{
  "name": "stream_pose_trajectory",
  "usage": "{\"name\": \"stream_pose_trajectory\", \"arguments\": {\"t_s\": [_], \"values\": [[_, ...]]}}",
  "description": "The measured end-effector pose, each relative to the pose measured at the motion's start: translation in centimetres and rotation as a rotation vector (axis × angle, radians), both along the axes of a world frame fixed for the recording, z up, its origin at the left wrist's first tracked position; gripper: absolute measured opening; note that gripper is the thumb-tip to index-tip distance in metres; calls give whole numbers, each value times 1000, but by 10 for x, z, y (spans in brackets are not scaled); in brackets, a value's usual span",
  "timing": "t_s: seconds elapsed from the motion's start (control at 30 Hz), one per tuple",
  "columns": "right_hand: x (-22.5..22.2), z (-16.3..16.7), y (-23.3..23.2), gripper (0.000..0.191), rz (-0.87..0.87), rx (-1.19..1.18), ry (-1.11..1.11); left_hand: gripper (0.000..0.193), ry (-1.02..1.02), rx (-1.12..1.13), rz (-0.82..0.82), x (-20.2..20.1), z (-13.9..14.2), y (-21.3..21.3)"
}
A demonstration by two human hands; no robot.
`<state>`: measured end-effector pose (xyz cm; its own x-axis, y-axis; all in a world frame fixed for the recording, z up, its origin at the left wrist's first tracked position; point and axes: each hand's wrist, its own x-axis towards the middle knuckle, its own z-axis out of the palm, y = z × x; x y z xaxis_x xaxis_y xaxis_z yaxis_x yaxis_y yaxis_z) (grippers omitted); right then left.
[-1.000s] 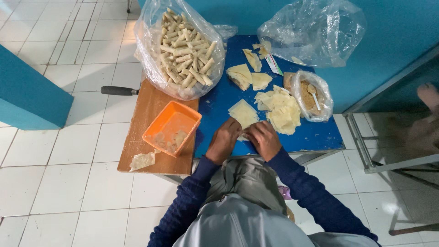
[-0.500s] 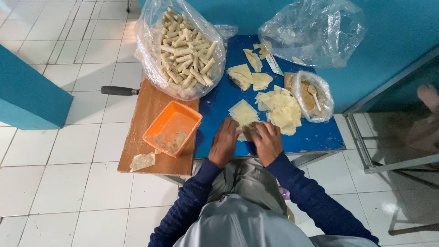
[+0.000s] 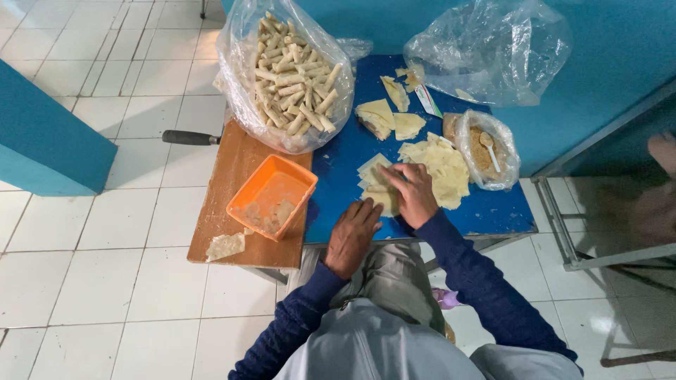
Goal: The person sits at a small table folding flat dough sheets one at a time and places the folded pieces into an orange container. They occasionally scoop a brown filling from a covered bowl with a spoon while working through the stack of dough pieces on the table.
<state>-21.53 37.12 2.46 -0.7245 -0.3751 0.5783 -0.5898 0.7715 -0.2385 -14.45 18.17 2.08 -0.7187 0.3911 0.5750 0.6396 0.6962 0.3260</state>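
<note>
Pale thin dough wrapper [image 3: 380,184] lies on blue tabletop [image 3: 493,211] | I see right hand [image 3: 412,193] pressing it, fingers spread | left hand [image 3: 352,236] loosely curled, empty, near orange plastic tray [image 3: 271,197].

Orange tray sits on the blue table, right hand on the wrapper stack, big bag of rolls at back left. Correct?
Not quite. The head view shows the orange tray on the wooden board, beside the blue table. The rest holds: right hand on the wrapper stack, bag of rolls at back left.
</note>
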Motion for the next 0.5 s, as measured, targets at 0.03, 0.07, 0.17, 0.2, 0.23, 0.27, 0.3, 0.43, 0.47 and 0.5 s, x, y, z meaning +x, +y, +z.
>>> {"name": "stream_pose_trajectory", "arguments": {"t_s": [0.03,0.07,0.17,0.2,0.23,0.27,0.3,0.43,0.47,0.5], "values": [[0,3,1,67,56,-27,-12,42,-2,1,0,0,0,0],[2,4,-1,60,62,-27,-14,42,-4,0,-3,0,1,1],[6,13,-4,45,67,-26,-14,44,14,-7,2,0,4,2],[5,16,-3,44,59,-26,-13,44,15,-12,3,0,5,2],[2,19,-3,43,53,-25,-10,45,17,-15,5,0,5,2],[-3,20,-3,45,85,-58,-64,46,18,-19,8,0,6,1],[-9,21,-2,46,115,-91,-119,46,22,-16,10,0,6,0],[-31,9,7,51,178,-210,-280,46,31,-8,5,-3,4,-4],[-38,7,10,50,142,-243,-349,45,33,-7,5,-3,4,-4],[-44,6,13,49,108,-275,-419,46,10,-12,5,-3,4,-5]]}}
